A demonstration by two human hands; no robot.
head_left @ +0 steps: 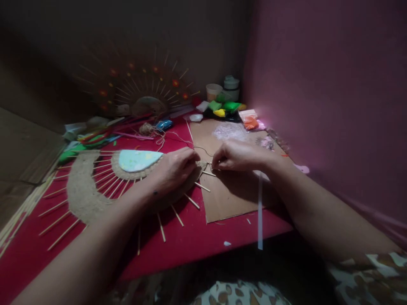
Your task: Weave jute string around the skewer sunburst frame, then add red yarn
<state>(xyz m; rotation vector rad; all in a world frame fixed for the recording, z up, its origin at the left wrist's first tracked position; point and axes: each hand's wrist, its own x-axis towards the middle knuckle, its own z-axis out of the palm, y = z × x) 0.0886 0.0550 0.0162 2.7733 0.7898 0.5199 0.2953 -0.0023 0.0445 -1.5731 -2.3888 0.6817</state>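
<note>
Head view, dim light. A round sunburst piece of jute-wrapped rings with thin wooden sticks radiating outward [95, 186] is laid flat on the red table cover [197, 237]. Its centre is covered by a pale blue-green disc [138, 159].

The left hand [174, 167] is pressed on the right edge of the piece, fingers curled down onto the jute; whether anything is pinched beneath them cannot be told. The right hand [237, 156] is set just beside it, fingertips closed in a narrow pinch at the stick ends, apparently on a strand of thin jute twine [190, 144] that is led back toward the small twine ball [146, 128].

A flat brown cardboard sheet [232, 190] is seen under the right hand. A second finished sunburst with red dots [143, 91] is propped against the back wall; coloured packets and tubs [224, 106] are grouped in the far corner.

Judgement: twine is being worked between the sticks at the rim. For a neat wrap, the strand should be kept taut, the ring held flat by the left hand, and each pass seated tight against the previous one.
</note>
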